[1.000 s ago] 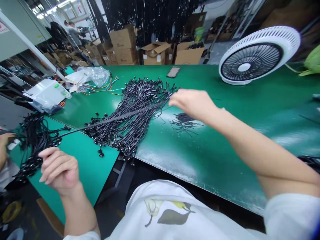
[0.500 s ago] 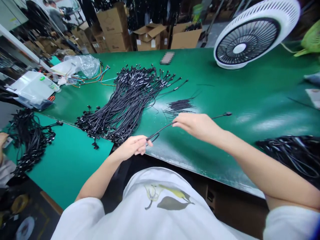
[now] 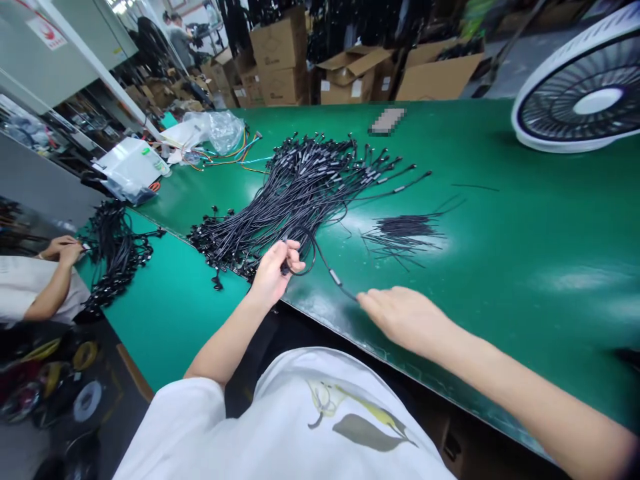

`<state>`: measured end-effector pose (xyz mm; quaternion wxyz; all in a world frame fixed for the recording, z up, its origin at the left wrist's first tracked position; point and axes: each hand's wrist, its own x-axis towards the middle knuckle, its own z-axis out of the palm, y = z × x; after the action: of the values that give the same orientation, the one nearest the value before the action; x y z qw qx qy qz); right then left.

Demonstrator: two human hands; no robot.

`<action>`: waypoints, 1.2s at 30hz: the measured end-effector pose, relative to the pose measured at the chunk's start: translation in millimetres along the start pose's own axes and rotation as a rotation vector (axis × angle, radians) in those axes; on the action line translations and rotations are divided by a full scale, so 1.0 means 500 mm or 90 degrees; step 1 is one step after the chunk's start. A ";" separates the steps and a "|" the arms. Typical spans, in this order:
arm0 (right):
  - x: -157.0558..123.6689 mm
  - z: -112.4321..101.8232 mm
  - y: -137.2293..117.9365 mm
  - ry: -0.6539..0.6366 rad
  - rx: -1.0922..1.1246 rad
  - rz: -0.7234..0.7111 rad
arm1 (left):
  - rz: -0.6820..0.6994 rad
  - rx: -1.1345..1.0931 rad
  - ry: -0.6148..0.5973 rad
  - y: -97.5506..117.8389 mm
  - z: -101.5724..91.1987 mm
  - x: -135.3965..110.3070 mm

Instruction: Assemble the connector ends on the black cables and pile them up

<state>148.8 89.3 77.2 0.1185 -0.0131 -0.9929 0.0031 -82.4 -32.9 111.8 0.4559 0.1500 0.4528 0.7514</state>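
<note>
Your left hand (image 3: 277, 267) and right hand (image 3: 400, 317) stand apart, both clamped on one thin, black, grey-sleeved cable (image 3: 335, 277), which loops beside your left and spans between them. A heap of slim black cables (image 3: 295, 200) lies just beyond your left hand; thin black strips (image 3: 405, 227) lie beyond your right.

Cable (image 3: 322, 252): black, sleeve (image 3: 335, 277) apparently grey
Tabletop (image 3: 505, 247), 3 o'clock: green
Shirt (image 3: 283, 407), 6 o'clock: white, leaf-printed
</note>
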 end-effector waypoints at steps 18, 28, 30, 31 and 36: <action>0.117 0.043 -0.051 0.344 0.835 0.445 | -0.137 0.076 -0.192 -0.087 0.042 -0.037; 0.125 0.066 -0.095 0.430 1.168 0.576 | -0.163 0.130 -0.117 -0.177 0.021 -0.063; 0.125 0.069 -0.104 0.390 1.211 0.560 | -0.181 0.189 -0.118 -0.185 0.013 -0.061; 0.125 0.070 -0.108 0.365 1.222 0.564 | -0.193 0.220 -0.123 -0.190 0.010 -0.061; 0.137 0.077 -0.120 0.343 1.189 0.630 | -0.234 0.220 -0.108 -0.220 0.007 -0.072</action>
<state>71.5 31.0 56.4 0.2811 -0.3162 -0.4247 0.8004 -0.3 -41.4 30.4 0.5888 0.2030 0.5542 0.5522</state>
